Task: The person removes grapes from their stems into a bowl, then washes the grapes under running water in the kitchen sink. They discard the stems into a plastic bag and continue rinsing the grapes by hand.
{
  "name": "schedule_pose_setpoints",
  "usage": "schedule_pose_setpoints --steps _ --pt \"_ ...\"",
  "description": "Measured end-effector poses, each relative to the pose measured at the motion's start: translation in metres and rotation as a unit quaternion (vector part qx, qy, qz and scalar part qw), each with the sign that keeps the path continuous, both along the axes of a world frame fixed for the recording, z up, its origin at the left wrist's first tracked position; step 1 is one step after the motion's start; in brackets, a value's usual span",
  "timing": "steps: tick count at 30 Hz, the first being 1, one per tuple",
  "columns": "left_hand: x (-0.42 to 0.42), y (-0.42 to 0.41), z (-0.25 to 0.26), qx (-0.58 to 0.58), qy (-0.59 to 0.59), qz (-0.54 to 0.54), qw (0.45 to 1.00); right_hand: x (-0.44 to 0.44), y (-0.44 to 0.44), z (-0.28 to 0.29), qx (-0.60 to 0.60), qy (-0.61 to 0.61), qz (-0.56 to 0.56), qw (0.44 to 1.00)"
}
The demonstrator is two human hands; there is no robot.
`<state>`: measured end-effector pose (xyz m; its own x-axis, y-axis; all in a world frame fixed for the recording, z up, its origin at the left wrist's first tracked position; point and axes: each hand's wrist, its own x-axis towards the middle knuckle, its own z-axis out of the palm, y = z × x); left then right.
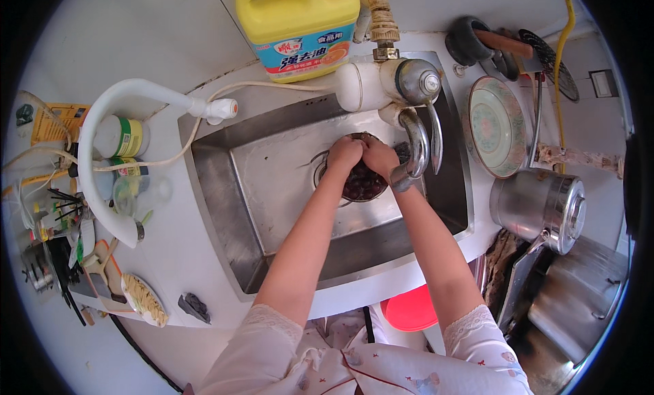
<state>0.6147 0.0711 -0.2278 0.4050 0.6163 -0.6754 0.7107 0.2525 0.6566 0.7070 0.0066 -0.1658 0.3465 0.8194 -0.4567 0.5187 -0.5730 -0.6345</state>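
Note:
Both of my hands meet over a round bowl of dark red, round fruit, down in a stainless steel sink. My left hand lies at the bowl's upper left, and my right hand at its upper right. The fingertips are turned down and hidden, so what they grip does not show. Just right of my right hand hangs the curved metal spout of a white water heater tap. Part of a dark round thing shows behind the spout.
A yellow detergent jug stands behind the sink. Right of it are a patterned plate and a lidded metal pot. At left are a white curved pipe, jars, a dish of pale strips and a crumpled dark bag.

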Motion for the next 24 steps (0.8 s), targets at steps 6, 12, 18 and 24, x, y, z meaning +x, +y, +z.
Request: schedule_pose_setpoints --steps 6,12,18,24 --pt "-0.005 -0.030 -0.001 0.094 -0.032 0.139 0.985 -0.016 -0.017 -0.058 0.030 -0.157 -0.064 0.985" --pt "-0.036 -0.051 -0.018 0.112 -0.245 0.203 0.942 -0.015 -0.045 -0.065 0.237 0.011 -0.115 0.965" --pt "-0.057 -0.051 0.004 0.017 -0.296 0.194 0.935 -0.018 -0.064 -0.047 0.310 0.031 -0.069 0.948" --pt "-0.067 -0.054 -0.005 -0.042 -0.315 0.270 0.909 -0.026 -0.065 0.008 0.230 0.448 -0.247 0.828"
